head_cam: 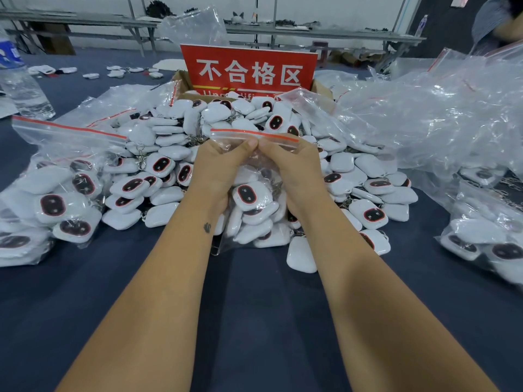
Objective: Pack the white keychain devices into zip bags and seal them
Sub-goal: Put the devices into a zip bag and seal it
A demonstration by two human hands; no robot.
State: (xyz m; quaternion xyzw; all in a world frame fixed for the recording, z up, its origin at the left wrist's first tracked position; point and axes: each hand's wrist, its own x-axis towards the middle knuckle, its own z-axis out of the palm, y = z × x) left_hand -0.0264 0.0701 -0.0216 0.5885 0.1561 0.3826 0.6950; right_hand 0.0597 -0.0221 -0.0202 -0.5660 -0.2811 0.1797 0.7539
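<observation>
A clear zip bag (256,210) with a red seal strip stands upright in front of me, filled with several white keychain devices. My left hand (218,168) and my right hand (294,168) both pinch the bag just under its strip, thumbs meeting at the middle. A big heap of loose white keychain devices (169,154) with dark oval faces lies behind and around the bag. One device (301,254) lies face down on the dark cloth by my right forearm.
Filled zip bags lie at the left (53,205) and right (486,239). A pile of empty bags (424,114) sits at the right. A red sign (249,70) stands in a cardboard box behind the heap. A water bottle (19,80) stands far left.
</observation>
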